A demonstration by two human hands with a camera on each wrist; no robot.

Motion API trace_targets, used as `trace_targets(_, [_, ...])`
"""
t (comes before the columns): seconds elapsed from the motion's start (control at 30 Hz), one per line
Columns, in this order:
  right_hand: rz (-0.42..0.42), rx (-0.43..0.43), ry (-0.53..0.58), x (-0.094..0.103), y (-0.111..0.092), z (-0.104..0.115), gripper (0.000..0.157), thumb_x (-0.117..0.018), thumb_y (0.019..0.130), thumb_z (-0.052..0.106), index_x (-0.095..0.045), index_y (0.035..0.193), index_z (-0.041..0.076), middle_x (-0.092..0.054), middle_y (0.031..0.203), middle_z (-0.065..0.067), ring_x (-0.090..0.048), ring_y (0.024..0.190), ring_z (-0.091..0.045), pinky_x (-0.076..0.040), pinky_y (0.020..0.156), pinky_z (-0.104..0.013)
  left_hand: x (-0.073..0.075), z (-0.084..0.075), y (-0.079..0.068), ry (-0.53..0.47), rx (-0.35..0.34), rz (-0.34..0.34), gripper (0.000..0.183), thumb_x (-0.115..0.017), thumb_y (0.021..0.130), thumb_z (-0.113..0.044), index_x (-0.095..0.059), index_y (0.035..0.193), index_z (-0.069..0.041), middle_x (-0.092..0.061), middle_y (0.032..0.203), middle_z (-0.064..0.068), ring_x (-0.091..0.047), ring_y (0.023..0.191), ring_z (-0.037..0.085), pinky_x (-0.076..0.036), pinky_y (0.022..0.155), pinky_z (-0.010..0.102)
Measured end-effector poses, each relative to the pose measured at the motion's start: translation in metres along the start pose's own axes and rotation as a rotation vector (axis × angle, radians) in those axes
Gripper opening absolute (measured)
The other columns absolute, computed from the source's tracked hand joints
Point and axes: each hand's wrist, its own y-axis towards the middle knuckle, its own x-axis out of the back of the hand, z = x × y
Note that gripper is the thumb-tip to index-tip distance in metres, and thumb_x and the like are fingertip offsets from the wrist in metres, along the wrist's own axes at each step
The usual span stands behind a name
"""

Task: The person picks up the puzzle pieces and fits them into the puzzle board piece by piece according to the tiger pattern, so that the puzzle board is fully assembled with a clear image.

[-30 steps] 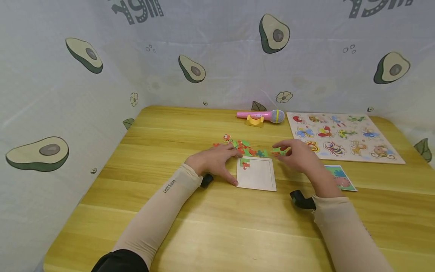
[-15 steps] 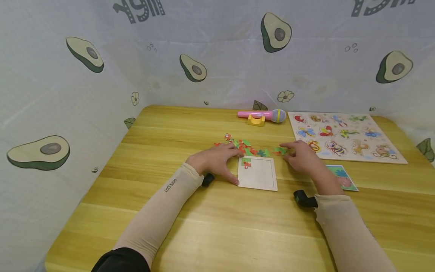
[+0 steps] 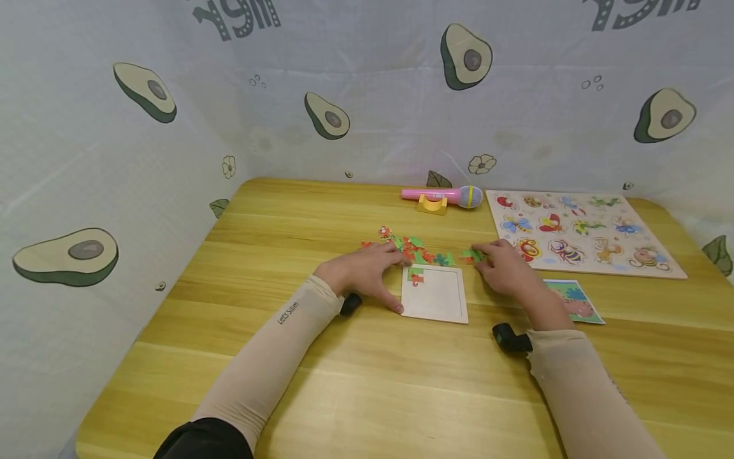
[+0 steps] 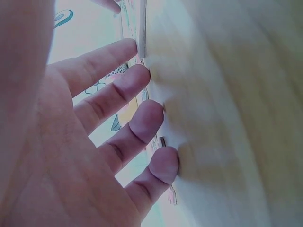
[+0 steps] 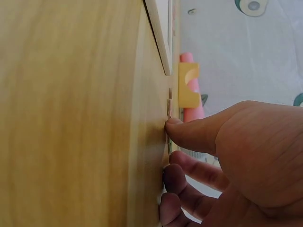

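Observation:
In the head view my left hand (image 3: 367, 271) rests on the table with fingers spread. Its thumb touches the lower left corner of a pale square puzzle tray (image 3: 432, 299), the index finger near the upper left corner. The left wrist view shows the fingers (image 4: 146, 120) loosely extended and holding nothing. A green and red piece (image 3: 415, 275) fills the tray's upper left corner. Beyond the tray lie several loose jigsaw pieces (image 3: 411, 247). Right of these, my right hand (image 3: 504, 268) pinches a green jigsaw piece low at the tabletop, its thumb (image 5: 182, 132) and index finger on either side.
A picture card (image 3: 576, 303) lies beside the right wrist, partly hidden by it. Behind it is a large board of insect pictures (image 3: 590, 233). At the back, a pink toy microphone (image 3: 438, 194) rests on a yellow stand (image 3: 432, 204). A printed cloth backs the table (image 3: 367, 382).
My right hand has shifted slightly right, its index finger first stretched out and now lowered toward the thumb at the green piece. The left hand and tray have stayed in place.

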Motion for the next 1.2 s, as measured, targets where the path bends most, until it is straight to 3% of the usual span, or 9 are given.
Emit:
trace_targets(0.3, [-0.044, 0.005, -0.005, 0.005, -0.006, -0.005, 0.036, -0.058, 0.102, 0.011, -0.058, 0.132, -0.008, -0.046, 0.131, -0.034, -0.044, 0.12, -0.049, -0.035, 0.102, -0.063, 0.002, -0.006, 0.006, 0.004, -0.021, -0.001, 0.094, -0.08, 0.072, -0.068, -0.047, 0.15, -0.026, -0.044, 0.135, -0.005, -0.038, 0.131, 0.014, -0.034, 0.109, 0.035])
trace_targets(0.5, [-0.055, 0.019, 0.012, 0.007, -0.008, -0.008, 0.034, -0.06, 0.101, 0.01, -0.059, 0.13, -0.009, -0.052, 0.126, -0.032, -0.047, 0.118, -0.048, -0.037, 0.1, -0.062, 0.002, -0.008, 0.006, -0.007, -0.018, 0.003, 0.093, -0.08, 0.073, -0.067, -0.047, 0.15, -0.027, -0.042, 0.141, -0.004, -0.035, 0.136, 0.017, -0.032, 0.111, 0.039])
trace_targets(0.77, [-0.037, 0.008, 0.06, 0.007, -0.004, 0.002, 0.034, -0.06, 0.101, 0.009, -0.058, 0.131, -0.008, -0.059, 0.119, -0.029, -0.058, 0.107, -0.042, -0.045, 0.093, -0.057, -0.001, -0.002, -0.002, -0.025, -0.002, -0.011, 0.093, -0.082, 0.071, -0.066, -0.048, 0.149, -0.028, -0.043, 0.14, -0.003, -0.036, 0.135, 0.018, -0.031, 0.112, 0.04])
trace_targets(1.2, [-0.02, -0.004, 0.084, 0.014, -0.012, 0.017, 0.034, -0.06, 0.103, 0.016, -0.06, 0.13, -0.004, -0.061, 0.117, -0.022, -0.058, 0.102, -0.035, -0.047, 0.09, -0.051, -0.003, -0.004, -0.004, -0.041, -0.016, -0.019, 0.092, -0.082, 0.072, -0.065, -0.048, 0.149, -0.028, -0.041, 0.143, -0.003, -0.034, 0.138, 0.017, -0.032, 0.111, 0.038])
